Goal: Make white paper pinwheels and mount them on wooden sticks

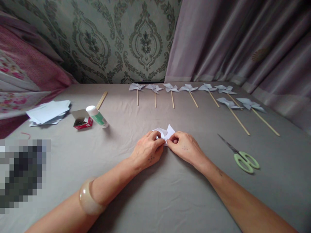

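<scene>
Folded paper (167, 132): lying at the middle of the grey cloth (155, 200), white flaps pointing up between two hands.
Left hand (148, 150): resting on the cloth, thumb and fingers pinching together on the paper's left edge.
Right hand (186, 149): pressing in from the other side, fingertips closing on the paper's right edge, nearly touching the left hand.
Bangle (89, 197): sitting pale and thick on the left forearm.
Scissors (243, 158): lying shut, green handles towards the camera, right of the right hand and well apart from it.
Glue stick (97, 116): lying on its side, just beside an open red box (82, 122).
Paper stack (48, 111): sitting at far left.
Finished pinwheels (184, 89): lying in a row on sticks along the far edge, before the curtain (243, 42).
</scene>
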The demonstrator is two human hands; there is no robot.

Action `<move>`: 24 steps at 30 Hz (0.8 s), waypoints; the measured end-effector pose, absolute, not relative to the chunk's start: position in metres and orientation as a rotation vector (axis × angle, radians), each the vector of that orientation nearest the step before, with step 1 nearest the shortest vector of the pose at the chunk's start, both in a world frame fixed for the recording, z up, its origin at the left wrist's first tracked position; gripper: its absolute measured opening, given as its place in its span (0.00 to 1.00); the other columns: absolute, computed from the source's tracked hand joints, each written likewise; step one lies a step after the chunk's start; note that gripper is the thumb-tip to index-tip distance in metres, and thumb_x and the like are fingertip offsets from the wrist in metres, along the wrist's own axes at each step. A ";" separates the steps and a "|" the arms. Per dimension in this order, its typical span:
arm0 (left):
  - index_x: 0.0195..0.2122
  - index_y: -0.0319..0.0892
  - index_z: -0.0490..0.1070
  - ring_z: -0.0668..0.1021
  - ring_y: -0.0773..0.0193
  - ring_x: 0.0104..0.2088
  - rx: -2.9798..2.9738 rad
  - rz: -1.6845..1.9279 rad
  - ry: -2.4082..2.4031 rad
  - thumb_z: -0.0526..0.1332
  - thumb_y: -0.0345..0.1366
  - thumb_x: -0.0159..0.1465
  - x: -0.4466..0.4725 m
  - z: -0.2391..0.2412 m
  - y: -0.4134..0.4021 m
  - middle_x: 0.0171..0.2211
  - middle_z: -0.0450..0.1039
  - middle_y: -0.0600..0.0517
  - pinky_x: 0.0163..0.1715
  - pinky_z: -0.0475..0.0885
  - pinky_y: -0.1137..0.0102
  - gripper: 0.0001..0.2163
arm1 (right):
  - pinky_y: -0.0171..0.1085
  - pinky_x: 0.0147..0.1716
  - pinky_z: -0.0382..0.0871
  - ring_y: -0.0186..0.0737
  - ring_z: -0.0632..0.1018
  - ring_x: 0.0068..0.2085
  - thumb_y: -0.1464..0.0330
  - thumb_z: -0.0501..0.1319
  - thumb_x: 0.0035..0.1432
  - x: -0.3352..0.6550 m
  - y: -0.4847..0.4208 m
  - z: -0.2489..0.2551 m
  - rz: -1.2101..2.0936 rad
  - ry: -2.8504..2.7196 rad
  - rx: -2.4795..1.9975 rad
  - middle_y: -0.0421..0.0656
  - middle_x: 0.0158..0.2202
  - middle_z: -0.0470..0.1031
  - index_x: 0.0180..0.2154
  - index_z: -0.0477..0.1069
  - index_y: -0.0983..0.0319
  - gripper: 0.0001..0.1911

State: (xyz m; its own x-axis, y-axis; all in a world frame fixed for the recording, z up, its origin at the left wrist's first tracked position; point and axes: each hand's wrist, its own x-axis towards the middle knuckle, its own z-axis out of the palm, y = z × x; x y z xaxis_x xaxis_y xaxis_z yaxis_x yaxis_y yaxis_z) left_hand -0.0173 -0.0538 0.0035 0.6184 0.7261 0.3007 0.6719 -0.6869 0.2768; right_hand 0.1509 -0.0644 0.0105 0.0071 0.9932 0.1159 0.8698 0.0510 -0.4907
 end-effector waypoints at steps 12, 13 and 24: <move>0.38 0.42 0.76 0.74 0.61 0.38 2.729 0.572 1.178 0.55 0.30 0.64 -0.017 0.004 -0.054 0.41 0.72 0.47 0.39 0.73 0.66 0.10 | 0.35 0.29 0.63 0.37 0.74 0.28 0.69 0.59 0.55 0.157 -0.065 0.006 0.396 -1.926 -1.760 0.42 0.27 0.76 0.26 0.74 0.60 0.07; 0.38 0.42 0.76 0.74 0.61 0.39 2.733 0.569 1.179 0.55 0.30 0.64 -0.017 0.005 -0.055 0.41 0.72 0.46 0.39 0.73 0.66 0.10 | 0.35 0.30 0.63 0.37 0.74 0.29 0.69 0.58 0.55 0.159 -0.065 0.004 0.415 -1.920 -1.723 0.42 0.28 0.76 0.27 0.74 0.60 0.07; 0.39 0.42 0.76 0.75 0.61 0.39 2.770 0.562 1.181 0.54 0.31 0.65 -0.018 0.004 -0.056 0.41 0.72 0.47 0.40 0.73 0.67 0.10 | 0.34 0.31 0.65 0.35 0.74 0.29 0.72 0.56 0.57 0.164 -0.068 0.000 0.466 -1.945 -1.564 0.43 0.34 0.78 0.36 0.79 0.60 0.12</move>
